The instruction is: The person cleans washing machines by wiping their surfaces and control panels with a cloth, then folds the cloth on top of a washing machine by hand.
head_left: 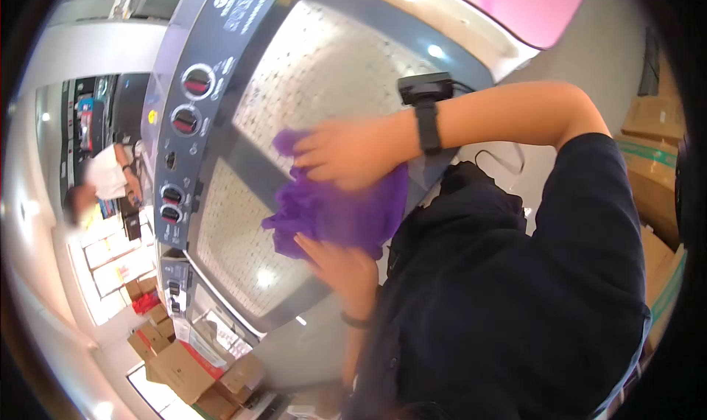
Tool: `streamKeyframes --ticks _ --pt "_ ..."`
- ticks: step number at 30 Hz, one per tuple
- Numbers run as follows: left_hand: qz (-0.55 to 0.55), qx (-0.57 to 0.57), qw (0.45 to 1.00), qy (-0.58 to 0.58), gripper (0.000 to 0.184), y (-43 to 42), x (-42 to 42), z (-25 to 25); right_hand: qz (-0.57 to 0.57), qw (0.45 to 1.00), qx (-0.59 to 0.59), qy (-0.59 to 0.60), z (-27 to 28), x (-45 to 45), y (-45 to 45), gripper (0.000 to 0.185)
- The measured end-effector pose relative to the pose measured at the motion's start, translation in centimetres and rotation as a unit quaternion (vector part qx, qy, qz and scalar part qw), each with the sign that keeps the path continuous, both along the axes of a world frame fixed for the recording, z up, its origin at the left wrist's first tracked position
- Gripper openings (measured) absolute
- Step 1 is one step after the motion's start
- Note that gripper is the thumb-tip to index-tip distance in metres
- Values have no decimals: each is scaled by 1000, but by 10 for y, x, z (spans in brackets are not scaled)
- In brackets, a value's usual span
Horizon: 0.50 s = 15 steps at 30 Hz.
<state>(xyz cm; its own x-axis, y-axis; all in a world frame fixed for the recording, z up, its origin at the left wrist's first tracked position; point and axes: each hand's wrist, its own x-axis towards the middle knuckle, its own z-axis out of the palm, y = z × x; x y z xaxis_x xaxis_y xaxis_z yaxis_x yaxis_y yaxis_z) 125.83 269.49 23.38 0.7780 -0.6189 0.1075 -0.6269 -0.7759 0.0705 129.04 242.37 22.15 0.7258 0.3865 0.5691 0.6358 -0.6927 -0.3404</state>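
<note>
A crumpled purple cloth (342,214) lies on the patterned lids of a twin-tub washing machine (243,162). My right hand (350,151), somewhat blurred, is closed over the cloth's upper part, and a bunched bit sticks out past the fingers. A black strap with a small box-shaped device (426,88) is on that wrist. My left hand (342,269) touches the cloth's lower edge with fingers stretched out; a dark band circles its wrist.
The machine's control panel (184,118) with several knobs runs along the far side. A pink-topped appliance (515,4) stands to my right. Another machine (213,324) and cardboard boxes (180,372) are to my left. Another person (103,177) is in the background.
</note>
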Motion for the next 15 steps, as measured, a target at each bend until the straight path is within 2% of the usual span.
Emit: streamKeyframes --ticks 3,7,11,15 --pt "-54 39 998 0 43 -28 -5 5 -140 989 -30 -22 4 -70 -34 39" --pt "-122 91 988 7 44 -73 -23 18 -287 952 -86 56 17 -153 -56 47" --pt "-232 85 968 -31 45 -103 -32 14 -346 927 -85 117 17 -205 -54 54" --pt "-267 41 963 -19 44 -107 -31 12 -376 914 -85 128 23 -207 -42 58"
